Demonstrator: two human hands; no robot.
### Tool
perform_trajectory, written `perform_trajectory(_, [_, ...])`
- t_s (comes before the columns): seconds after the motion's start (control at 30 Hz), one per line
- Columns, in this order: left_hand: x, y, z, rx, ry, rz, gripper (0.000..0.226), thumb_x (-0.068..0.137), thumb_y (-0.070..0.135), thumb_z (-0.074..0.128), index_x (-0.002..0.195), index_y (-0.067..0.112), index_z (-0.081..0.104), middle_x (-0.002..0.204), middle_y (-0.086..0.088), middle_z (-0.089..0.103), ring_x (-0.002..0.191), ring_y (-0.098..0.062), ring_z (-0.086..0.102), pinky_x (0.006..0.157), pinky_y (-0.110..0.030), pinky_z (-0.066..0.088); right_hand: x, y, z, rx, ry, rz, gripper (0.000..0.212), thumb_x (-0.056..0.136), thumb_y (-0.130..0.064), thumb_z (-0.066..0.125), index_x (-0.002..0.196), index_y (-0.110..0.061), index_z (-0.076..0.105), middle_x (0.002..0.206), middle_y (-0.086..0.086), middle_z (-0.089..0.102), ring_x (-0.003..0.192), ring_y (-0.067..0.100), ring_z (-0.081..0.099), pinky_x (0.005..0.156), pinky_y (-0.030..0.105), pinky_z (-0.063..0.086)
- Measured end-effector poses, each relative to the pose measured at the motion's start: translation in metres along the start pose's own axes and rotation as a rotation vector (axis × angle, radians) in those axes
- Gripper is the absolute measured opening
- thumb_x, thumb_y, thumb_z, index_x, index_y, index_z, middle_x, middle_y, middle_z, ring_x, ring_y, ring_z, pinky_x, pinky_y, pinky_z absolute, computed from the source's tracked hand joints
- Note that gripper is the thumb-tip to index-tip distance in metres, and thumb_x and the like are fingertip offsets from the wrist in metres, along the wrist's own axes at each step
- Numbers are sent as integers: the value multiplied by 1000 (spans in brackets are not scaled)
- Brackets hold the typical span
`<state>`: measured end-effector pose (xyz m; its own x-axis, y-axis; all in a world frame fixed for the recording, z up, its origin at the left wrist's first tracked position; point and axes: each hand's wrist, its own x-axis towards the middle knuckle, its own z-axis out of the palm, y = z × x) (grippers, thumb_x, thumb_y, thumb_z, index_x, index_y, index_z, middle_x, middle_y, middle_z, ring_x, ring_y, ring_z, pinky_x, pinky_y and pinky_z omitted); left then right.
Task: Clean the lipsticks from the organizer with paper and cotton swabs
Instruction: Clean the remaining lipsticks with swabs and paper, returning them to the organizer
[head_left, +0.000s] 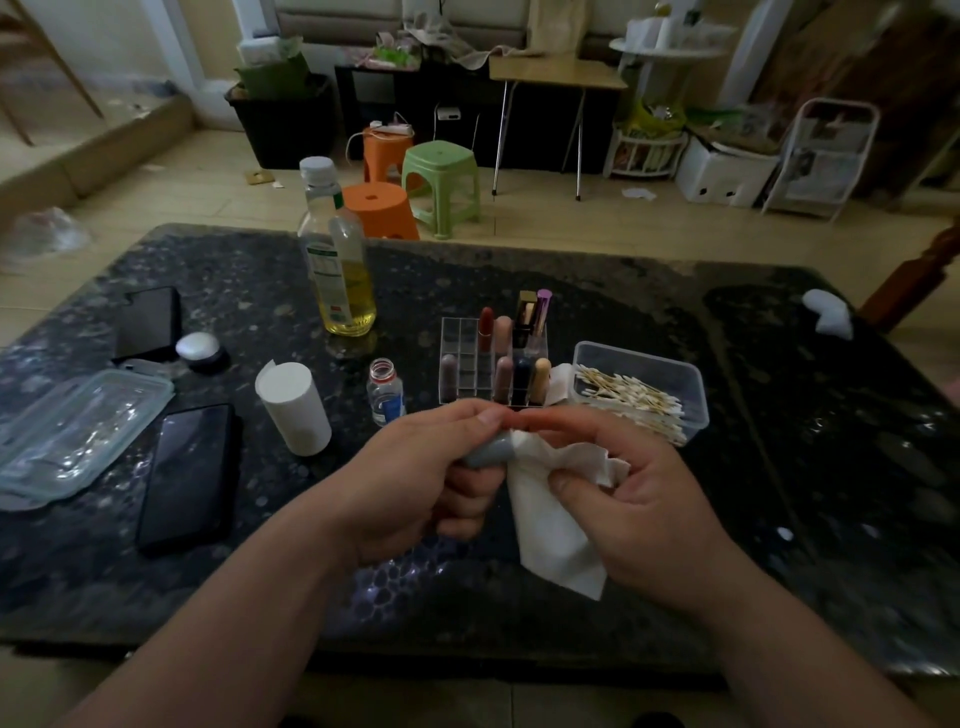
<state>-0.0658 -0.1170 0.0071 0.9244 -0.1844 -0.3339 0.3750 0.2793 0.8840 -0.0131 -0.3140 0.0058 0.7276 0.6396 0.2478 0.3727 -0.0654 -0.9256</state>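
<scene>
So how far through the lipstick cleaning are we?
Done: can't tell, since nothing marks any tube as already cleaned. In hand: the left hand grips a grey lipstick, and the right hand pinches paper around its end. Left: about eight lipsticks stand in the organizer. The cotton swabs lie in their box, none in hand.

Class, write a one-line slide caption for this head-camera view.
Left hand grips a grey lipstick while the right hand holds paper against it, in front of the organizer.
</scene>
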Motion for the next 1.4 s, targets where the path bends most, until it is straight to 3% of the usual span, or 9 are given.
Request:
perform_trajectory(0.23, [-1, 2, -1, -46, -27, -112, 41, 105, 36, 42, 79, 23, 71, 58, 3, 25, 48, -10, 19, 41, -21, 19, -4, 0, 10, -32, -56, 14, 59, 93, 12, 58, 131, -33, 58, 121, -24, 66, 117, -3, 61, 92, 11, 48])
perform_trajectory(0.37, [3, -5, 2, -25, 100, -35, 27, 107, 29, 44, 115, 12, 63, 60, 3, 38, 48, -10, 29, 44, -23, 26, 0, 1, 18, -23, -42, 116, 62, 90, 13, 56, 129, -35, 61, 120, -20, 67, 115, -1, 62, 90, 13, 50])
perform_trajectory(0.6, [-5, -12, 1, 739, 221, 154, 30, 103, 32, 54, 124, 49, 40, 73, 6, 66, 62, -8, 57, 61, -26, 51, 4, 6, 14, 429, -50, 587, 59, 79, 11, 59, 125, -25, 66, 112, 15, 72, 81, 23, 70, 56, 25, 53])
perform_trajectory(0.7, [-7, -14, 5, 934, 213, 292, 42, 104, 34, 52, 131, 57, 31, 79, 6, 64, 64, -9, 59, 61, -26, 51, 4, 8, 9, 659, -62, 700, 58, 76, 13, 57, 121, -21, 71, 118, 23, 70, 95, 40, 59, 77, 40, 46])
perform_trajectory(0.87, [-1, -16, 11, 450, 323, 137, 15, 100, 39, 60, 114, 36, 55, 71, 7, 59, 60, -8, 53, 57, -26, 44, -1, -3, 11, -7, 50, 252, 65, 94, 3, 59, 133, -47, 49, 102, -15, 73, 80, -2, 68, 60, 13, 51])
perform_trajectory(1.0, [-1, -11, 9, 48, 271, -282, 66, 90, 76, 44, 63, 16, 50, 56, -2, 42, 44, -14, 34, 39, -23, 27, -6, 2, 16, -313, -47, -23, 87, 96, 0, 59, 146, -62, 25, 115, -12, 73, 101, -4, 67, 80, 15, 55])
perform_trajectory(1.13, [-4, -4, 4, 2, 188, -310, 59, 92, 65, 52, 57, 19, 46, 49, 2, 27, 36, -9, 21, 32, -17, 17, -5, 5, 19, -585, -145, -165, 101, 86, -4, 59, 150, -63, 9, 71, -30, 52, 59, -3, 56, 51, 11, 41])
perform_trajectory(1.27, [0, -6, 9, -27, 231, -219, 52, 98, 54, 54, 63, 16, 49, 51, 1, 27, 38, -10, 21, 36, -20, 14, -3, 3, 29, -256, -74, 1, 85, 95, 4, 54, 151, -54, 25, 90, -23, 71, 82, 1, 69, 65, 13, 50])
perform_trajectory(1.4, [-4, -13, 13, 316, 267, -52, 38, 98, 47, 57, 85, 12, 62, 56, 4, 49, 45, -11, 46, 42, -27, 41, 5, 1, 18, 155, -108, 417, 74, 83, 7, 60, 143, -35, 50, 113, -3, 72, 98, 9, 72, 70, 17, 53])
